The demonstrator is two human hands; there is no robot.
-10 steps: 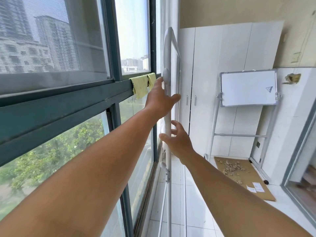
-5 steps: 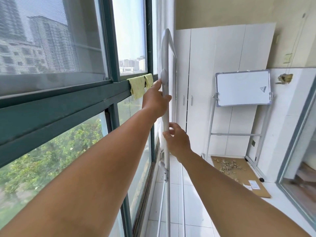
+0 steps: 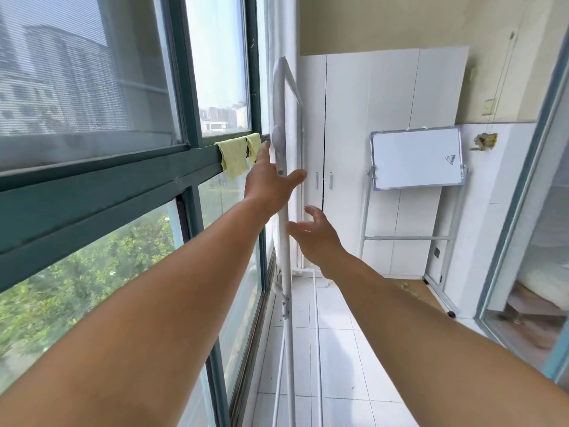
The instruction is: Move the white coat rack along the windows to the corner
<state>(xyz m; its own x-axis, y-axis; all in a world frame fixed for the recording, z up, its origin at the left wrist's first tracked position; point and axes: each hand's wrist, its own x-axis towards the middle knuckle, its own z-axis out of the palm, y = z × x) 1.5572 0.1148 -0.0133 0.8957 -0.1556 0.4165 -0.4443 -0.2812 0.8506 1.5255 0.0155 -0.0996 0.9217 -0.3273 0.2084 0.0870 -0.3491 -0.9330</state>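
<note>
The white coat rack, seen edge-on beside the green window frame, runs out of the picture at the bottom, its feet unseen. The left hand covers part of its near upright, and whether the palm touches the pole cannot be told. The blurred right hand leaves its fingers indistinct. Right of the rack, the right forearm hides part of the brown board on the floor. The whiteboard's corner sticker is too small to read.
</note>
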